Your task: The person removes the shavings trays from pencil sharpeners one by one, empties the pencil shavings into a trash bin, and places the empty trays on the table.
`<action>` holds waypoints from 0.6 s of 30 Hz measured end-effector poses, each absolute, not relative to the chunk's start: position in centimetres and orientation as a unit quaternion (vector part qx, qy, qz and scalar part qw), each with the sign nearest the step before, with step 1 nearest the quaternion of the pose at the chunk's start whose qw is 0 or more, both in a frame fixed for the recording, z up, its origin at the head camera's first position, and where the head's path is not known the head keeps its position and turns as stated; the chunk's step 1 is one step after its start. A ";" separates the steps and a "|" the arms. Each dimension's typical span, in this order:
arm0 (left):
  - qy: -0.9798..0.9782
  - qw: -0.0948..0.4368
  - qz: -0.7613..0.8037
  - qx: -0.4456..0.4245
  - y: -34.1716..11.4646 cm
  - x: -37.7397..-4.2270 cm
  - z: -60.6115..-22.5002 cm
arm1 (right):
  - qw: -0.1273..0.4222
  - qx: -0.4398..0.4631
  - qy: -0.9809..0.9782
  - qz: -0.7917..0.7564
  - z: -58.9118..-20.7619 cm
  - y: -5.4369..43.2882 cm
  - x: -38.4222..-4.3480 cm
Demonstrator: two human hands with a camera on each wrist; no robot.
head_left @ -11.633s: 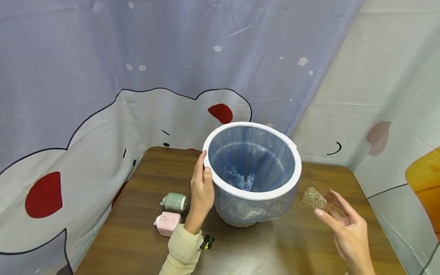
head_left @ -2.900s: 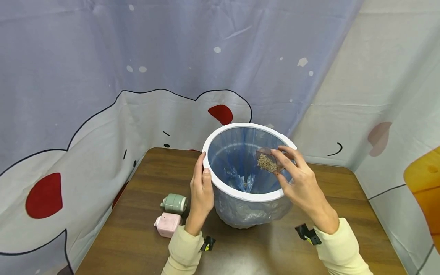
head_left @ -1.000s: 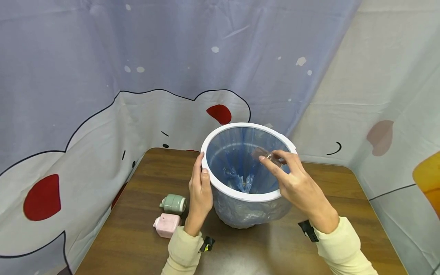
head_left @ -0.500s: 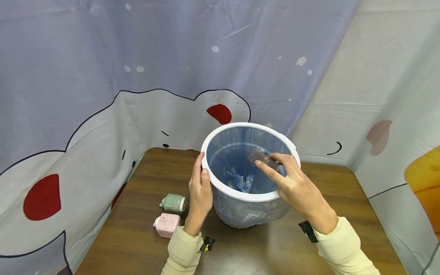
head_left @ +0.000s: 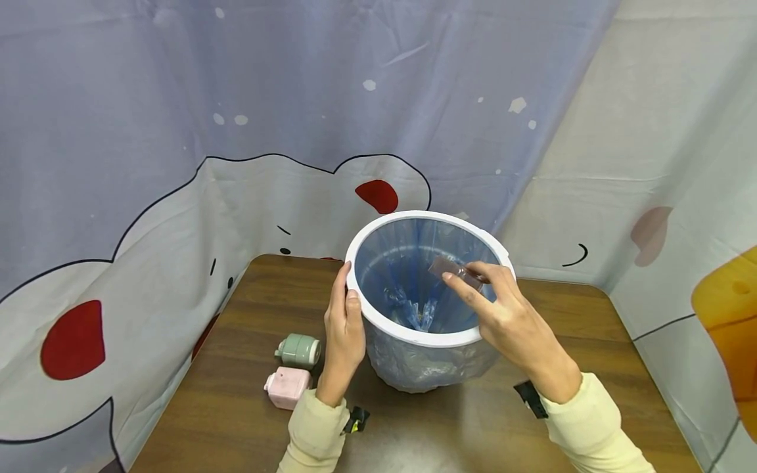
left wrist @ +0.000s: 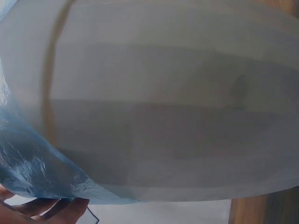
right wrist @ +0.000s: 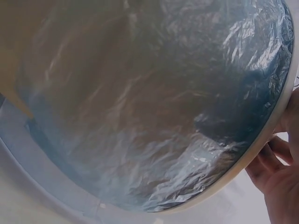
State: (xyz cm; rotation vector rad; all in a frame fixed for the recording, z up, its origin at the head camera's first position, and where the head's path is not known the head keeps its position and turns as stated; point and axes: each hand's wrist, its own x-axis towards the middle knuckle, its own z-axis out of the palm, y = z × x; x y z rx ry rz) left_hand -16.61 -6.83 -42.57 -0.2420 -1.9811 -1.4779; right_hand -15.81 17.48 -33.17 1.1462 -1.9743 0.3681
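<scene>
A round bin with a white rim (head_left: 437, 339) stands on the table, lined with a blue translucent plastic bag (head_left: 390, 253). My left hand (head_left: 344, 328) presses its extended fingers along the bin's left side, just at the rim. In the left wrist view its fingers (left wrist: 70, 210) touch the bag-covered wall. My right hand (head_left: 514, 322) reaches over the right rim and pinches a small clear plastic box (head_left: 445, 267), tilted inside the opening. No grains show in the box; its far side is hidden by the fingers.
Left of the bin, a green miniature bottle (head_left: 299, 351) and a pink miniature bottle (head_left: 288, 387) lie side by side on the brown wooden table (head_left: 236, 407). A printed curtain (head_left: 284, 85) hangs behind the table and along its sides.
My right hand has brought the box from the bin's right to over its opening and tipped it. The beige grains seen in it earlier no longer show. My left hand stays put.
</scene>
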 end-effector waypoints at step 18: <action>-0.754 0.310 -0.572 -0.089 -6.3 -14.4 -39.0 | 0.430 0.409 -0.779 0.200 -33.6 17.1 -16.1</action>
